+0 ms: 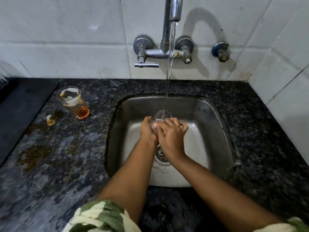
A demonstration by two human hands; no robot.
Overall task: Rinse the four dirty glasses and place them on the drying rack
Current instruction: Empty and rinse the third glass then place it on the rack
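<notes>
Both hands, left (148, 129) and right (172, 133), grasp one glass (161, 116) under the tap; a second glass (73, 101) stands aside.

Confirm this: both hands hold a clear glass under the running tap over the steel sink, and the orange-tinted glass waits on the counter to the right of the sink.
One detail is wrong. The head view shows the orange-tinted glass on the dark granite counter to the left of the steel sink, not the right. The left hand and right hand do hold the clear glass under the running tap.

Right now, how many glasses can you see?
2. One glass is held by both hands under the running water over the sink; one dirty glass stands on the counter left of it. Others may be out of view.
</notes>
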